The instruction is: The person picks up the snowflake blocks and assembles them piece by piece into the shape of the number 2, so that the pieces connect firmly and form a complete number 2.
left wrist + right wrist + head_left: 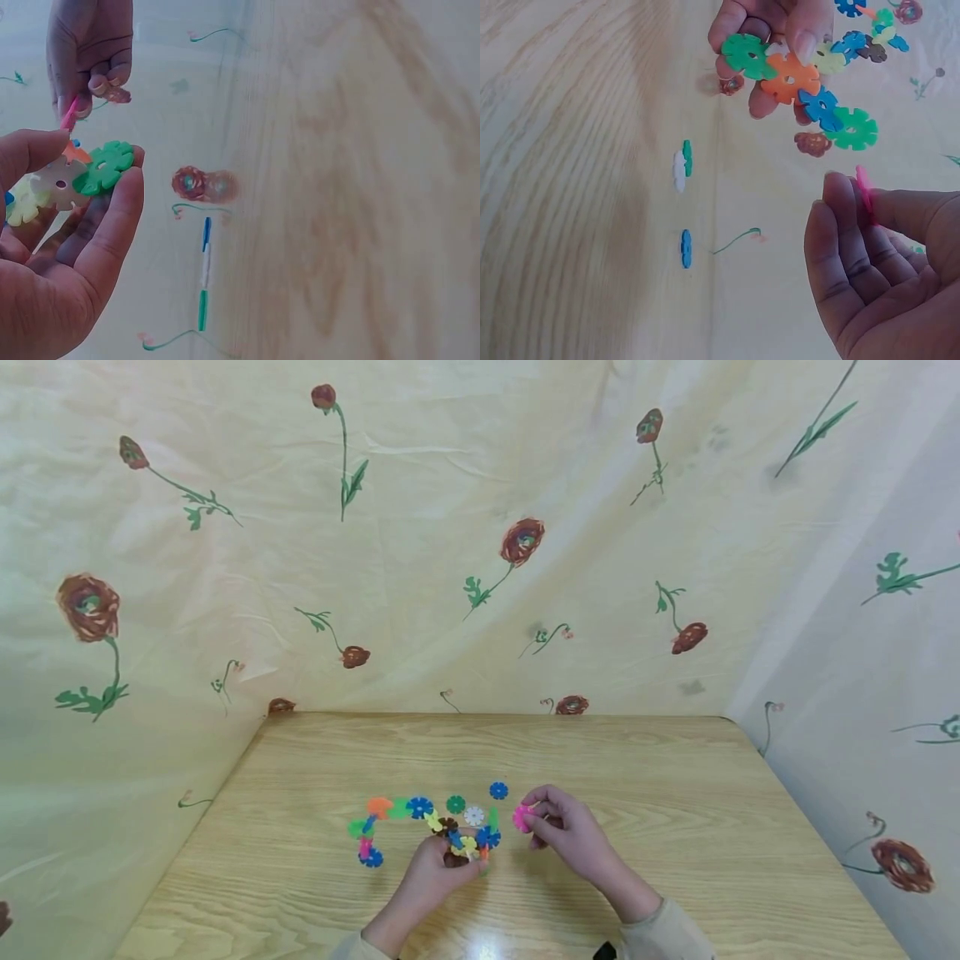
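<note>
My left hand grips one end of a chain of linked plastic snowflake discs. The chain bends away to the left in blue, green, orange, yellow, brown and pink pieces. Between that hand's thumb and fingers, the left wrist view has a green disc and a white disc joined together. An orange disc lies under the left thumb in the right wrist view. To the right, my right hand pinches a single pink snowflake disc by its edge, apart from the chain.
Three loose discs lie on the wooden table just beyond the hands: a blue one, a green one and a white one. Flower-printed cloth hangs behind the table and along its sides.
</note>
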Available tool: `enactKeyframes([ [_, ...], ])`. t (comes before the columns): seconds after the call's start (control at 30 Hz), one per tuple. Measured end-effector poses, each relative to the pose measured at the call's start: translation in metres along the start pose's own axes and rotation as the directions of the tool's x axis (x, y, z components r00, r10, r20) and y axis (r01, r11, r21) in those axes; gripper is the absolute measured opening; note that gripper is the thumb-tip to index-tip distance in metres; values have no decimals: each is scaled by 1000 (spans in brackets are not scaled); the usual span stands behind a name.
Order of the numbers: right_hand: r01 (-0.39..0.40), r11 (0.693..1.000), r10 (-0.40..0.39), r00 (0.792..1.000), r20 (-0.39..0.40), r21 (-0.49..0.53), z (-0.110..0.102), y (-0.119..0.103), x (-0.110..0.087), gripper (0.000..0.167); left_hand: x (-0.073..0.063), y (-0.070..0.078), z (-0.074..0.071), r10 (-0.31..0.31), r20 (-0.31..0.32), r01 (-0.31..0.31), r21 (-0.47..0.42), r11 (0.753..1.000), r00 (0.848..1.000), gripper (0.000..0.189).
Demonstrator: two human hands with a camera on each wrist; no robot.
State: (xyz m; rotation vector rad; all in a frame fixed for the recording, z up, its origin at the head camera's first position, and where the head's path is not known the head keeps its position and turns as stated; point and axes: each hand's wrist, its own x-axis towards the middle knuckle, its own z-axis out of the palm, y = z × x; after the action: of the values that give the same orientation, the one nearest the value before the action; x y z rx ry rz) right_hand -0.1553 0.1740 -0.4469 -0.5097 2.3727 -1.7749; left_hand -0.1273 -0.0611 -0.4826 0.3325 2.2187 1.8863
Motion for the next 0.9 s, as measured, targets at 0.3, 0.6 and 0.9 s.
enactKeyframes([
  [0.3,93,995,-96,993,-70,-46,2,-8,1,17,2,-5,2,14,63,-15,15,1000,998,20],
  [0.6,156,984,-162,984,-77,-83,8,-14,3,17,0,-5,2,55,95,-61,64,996,994,18],
  [0.9,174,960,-191,980,-61,-218,12,-14,4,21,-3,-2,1,61,116,-68,59,996,991,20],
])
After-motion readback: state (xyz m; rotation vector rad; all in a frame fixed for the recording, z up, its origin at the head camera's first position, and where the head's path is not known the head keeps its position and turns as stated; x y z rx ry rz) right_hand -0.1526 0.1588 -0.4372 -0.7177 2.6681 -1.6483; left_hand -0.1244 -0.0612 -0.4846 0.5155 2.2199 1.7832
